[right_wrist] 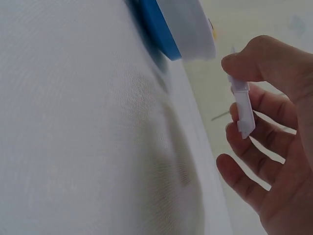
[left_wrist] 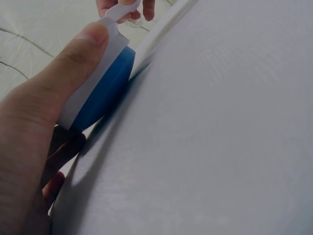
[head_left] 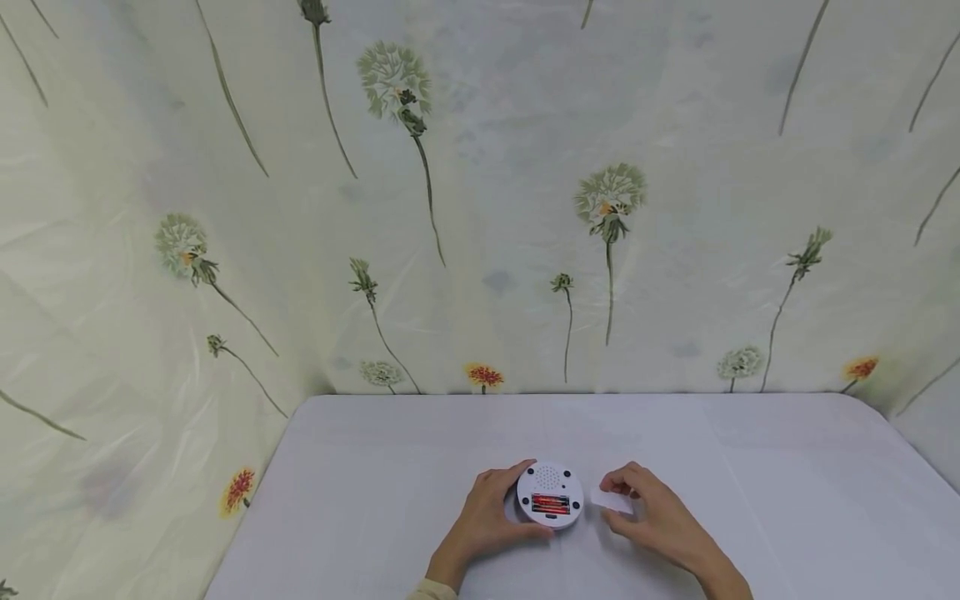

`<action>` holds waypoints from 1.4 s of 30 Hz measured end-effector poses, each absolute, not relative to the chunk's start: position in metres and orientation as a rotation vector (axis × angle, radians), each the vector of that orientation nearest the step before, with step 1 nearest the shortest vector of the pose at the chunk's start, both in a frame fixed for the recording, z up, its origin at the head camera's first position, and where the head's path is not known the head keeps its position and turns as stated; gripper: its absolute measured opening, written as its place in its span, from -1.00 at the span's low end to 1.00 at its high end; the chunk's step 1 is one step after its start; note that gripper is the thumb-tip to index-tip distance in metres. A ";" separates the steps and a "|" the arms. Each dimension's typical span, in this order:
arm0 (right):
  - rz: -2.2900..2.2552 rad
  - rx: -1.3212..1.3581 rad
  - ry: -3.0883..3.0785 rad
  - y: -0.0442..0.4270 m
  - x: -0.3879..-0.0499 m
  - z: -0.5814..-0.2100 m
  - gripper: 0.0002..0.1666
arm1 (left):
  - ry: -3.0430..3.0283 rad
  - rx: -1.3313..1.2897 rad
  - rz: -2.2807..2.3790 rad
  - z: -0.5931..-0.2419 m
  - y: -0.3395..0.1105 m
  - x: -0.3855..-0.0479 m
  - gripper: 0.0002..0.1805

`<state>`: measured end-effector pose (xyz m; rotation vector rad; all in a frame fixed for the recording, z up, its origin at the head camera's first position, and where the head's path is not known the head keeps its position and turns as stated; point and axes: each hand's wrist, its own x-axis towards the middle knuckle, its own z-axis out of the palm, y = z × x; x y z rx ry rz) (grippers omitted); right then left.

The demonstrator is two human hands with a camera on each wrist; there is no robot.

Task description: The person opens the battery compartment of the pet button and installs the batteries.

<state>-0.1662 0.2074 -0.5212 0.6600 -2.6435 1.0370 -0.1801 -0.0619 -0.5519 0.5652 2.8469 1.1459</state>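
A round white device (head_left: 550,490) lies with its underside up on the table, showing a speaker grille, several dark feet and an uncovered battery bay with red batteries (head_left: 551,503) in it. My left hand (head_left: 489,510) grips this device by its rim, thumb at the near side and fingers round the far side. From the left wrist view, its lower part is a blue shell (left_wrist: 105,90). To the right, apart from the device, my right hand (head_left: 660,518) pinches a small white battery cover (right_wrist: 244,110) between thumb and fingers.
A white cloth covers the table (head_left: 360,492), with slight folds near the hands. Behind it and at the left hangs a pale curtain (head_left: 510,208) printed with dandelions and orange flowers.
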 end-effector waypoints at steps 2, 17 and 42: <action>1.027 0.657 -2.622 0.206 -0.166 -0.521 -0.57 | 2.851 0.578 1.148 -0.552 -0.062 -0.180 0.01; 1.035 0.656 -2.492 0.186 -0.165 -0.517 -0.55 | 2.891 0.649 1.144 -0.557 -0.065 -0.180 0.01; 1.018 0.818 -2.402 0.159 -0.161 -0.520 -0.55 | 2.926 0.689 1.105 -0.555 -0.062 -0.183 0.04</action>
